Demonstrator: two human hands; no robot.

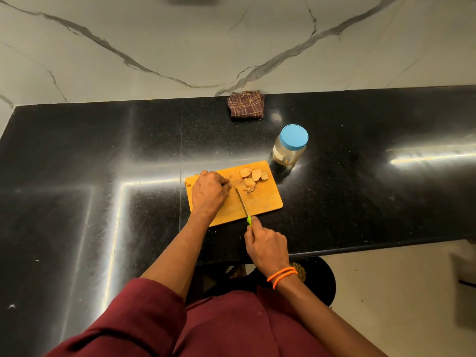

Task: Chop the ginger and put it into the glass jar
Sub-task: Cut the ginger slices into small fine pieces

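Observation:
A wooden cutting board (262,202) lies on the black counter. Several pale ginger slices (253,176) sit on its far right part. My left hand (210,193) rests curled on the board's left side, its fingers gripping a ginger piece that they mostly hide. My right hand (266,247) grips the green handle of a knife (242,203) at the board's near edge, and the blade lies against my left fingertips. The glass jar (289,146) stands upright just beyond the board's far right corner, with its blue lid on.
A folded brown checked cloth (246,104) lies at the back of the black counter (103,163), against the marble wall. The counter's front edge runs just below my right hand. A dark round stool (323,276) stands beneath it on the floor.

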